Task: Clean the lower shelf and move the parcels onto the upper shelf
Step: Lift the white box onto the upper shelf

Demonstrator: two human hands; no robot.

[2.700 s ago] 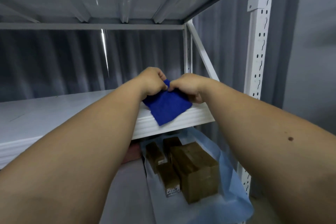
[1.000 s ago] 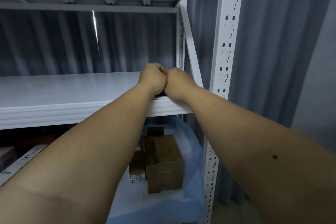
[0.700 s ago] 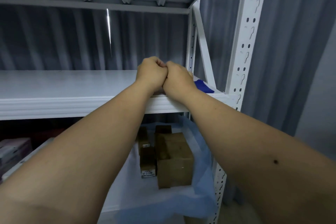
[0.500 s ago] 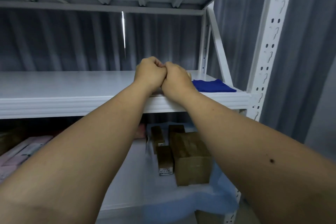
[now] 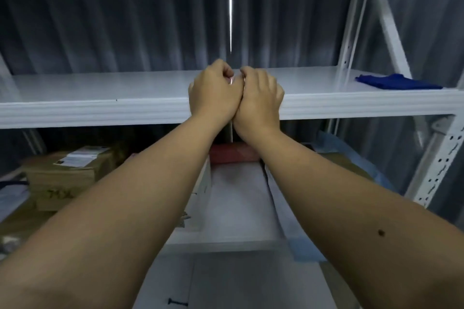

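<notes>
My left hand (image 5: pixel 213 90) and my right hand (image 5: pixel 259 95) are curled into fists and pressed against each other in front of the upper shelf's (image 5: pixel 100 105) front edge; neither holds anything. The folded blue cloth (image 5: pixel 396 81) lies on the upper shelf at its far right end, well apart from both hands. On the lower shelf (image 5: pixel 238 198) a brown parcel (image 5: pixel 65 173) with a white label stands at the left. A red parcel (image 5: pixel 233 154) lies at the back behind my wrists. My right forearm hides part of the brown parcels on the blue sheet (image 5: pixel 376 173).
A white perforated upright post (image 5: pixel 437 165) and a slanted brace (image 5: pixel 386 17) frame the rack's right side. Grey corrugated wall runs behind the shelves. Another shelf deck spans the top. A small dark screw (image 5: pixel 177 302) lies on the light surface at the bottom.
The blue cloth left my hands and now lies on the upper shelf's right end. My fists stay pressed together while the view swung left, bringing the left brown parcel into sight.
</notes>
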